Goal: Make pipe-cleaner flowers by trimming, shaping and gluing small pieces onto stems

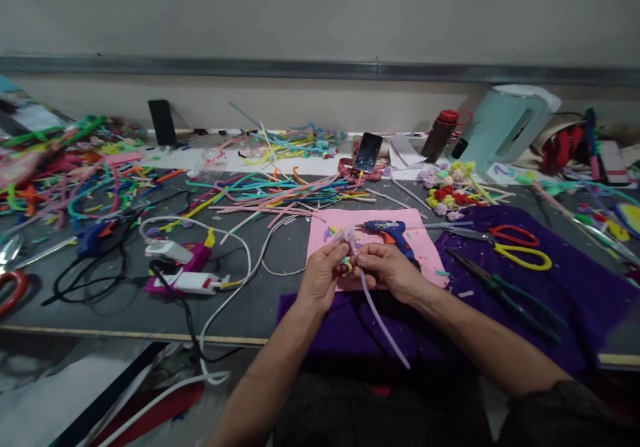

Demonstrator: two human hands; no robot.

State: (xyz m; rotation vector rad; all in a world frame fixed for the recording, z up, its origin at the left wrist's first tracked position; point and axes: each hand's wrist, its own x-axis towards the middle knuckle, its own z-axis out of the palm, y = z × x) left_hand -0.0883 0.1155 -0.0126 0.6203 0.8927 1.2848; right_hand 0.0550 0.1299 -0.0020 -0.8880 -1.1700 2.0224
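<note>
A lilac pipe cleaner (376, 315) is held between my two hands, its upper end curled into a small loop or flower shape and its long tail hanging down towards me. My left hand (323, 270) pinches it near the curled end. From the other side, my right hand (387, 267) grips it with thumb and fingers just below the curl. Beneath my hands lies a pink sheet (427, 250) with small coloured scraps. Just behind my right hand, a blue glue gun (395, 230) rests on that sheet.
Scissors (520, 247) and pliers (515, 294) lie on purple cloth (590, 287) at right. A magenta power strip (195, 267) with cables sits left. Bundled pipe cleaners (280, 190), a phone (369, 152), a bottle (440, 135) and a pale blue kettle (513, 124) stand farther back.
</note>
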